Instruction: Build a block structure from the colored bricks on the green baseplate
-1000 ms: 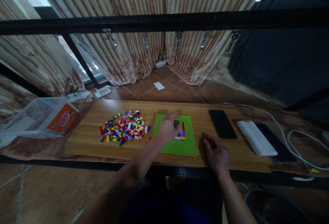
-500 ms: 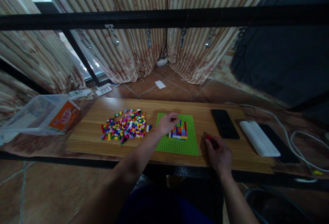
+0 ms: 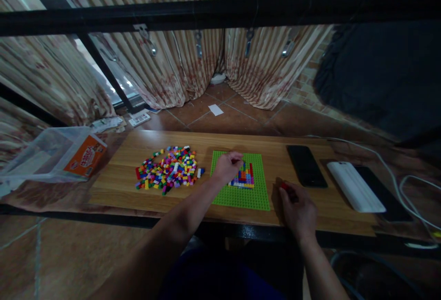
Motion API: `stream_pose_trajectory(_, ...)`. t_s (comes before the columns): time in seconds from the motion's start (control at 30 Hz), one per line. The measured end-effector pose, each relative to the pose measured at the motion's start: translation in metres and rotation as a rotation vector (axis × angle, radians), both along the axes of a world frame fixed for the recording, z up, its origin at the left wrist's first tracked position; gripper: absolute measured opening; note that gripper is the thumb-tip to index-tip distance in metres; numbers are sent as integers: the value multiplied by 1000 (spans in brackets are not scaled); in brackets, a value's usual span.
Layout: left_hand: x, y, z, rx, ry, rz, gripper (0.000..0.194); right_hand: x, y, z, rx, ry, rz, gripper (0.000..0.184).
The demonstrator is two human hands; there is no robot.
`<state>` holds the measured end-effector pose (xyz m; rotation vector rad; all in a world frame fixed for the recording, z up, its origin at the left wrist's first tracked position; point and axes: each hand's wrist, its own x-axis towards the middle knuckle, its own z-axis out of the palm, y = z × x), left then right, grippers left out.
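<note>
My left hand (image 3: pixel 227 166) is over the left part of a green studded baseplate (image 3: pixel 241 199), its fingers closed together at the upper edge of a colourful block of toy bricks (image 3: pixel 246 177). Whatever may be between those fingertips is hidden. My right hand (image 3: pixel 299 206) rests on the wooden board to the right of the baseplate, thumb and fingers closed on a small red brick (image 3: pixel 284 185). Left of the baseplate lies a loose pile of many-coloured bricks (image 3: pixel 168 169), with a white and a blue brick at its right side.
A black phone (image 3: pixel 306 166) and a white oblong device (image 3: pixel 354 186) lie to the right on the wooden board (image 3: pixel 117 194), near a white cable (image 3: pixel 379 157). A clear plastic bin (image 3: pixel 51 153) with an orange label stands at the left. A black rail (image 3: pixel 220 10) crosses in front.
The view has shifted slightly. My left hand stays at the brick block with small finger movement, and my right hand keeps the red brick beside the baseplate.
</note>
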<state>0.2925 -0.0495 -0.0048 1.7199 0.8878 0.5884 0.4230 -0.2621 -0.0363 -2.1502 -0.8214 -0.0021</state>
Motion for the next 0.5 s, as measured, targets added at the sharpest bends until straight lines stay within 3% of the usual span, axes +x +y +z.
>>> stream_pose_trajectory(0.5,-11,1,5,161,57,-59,27,5,2,-4,31,-60,47,53)
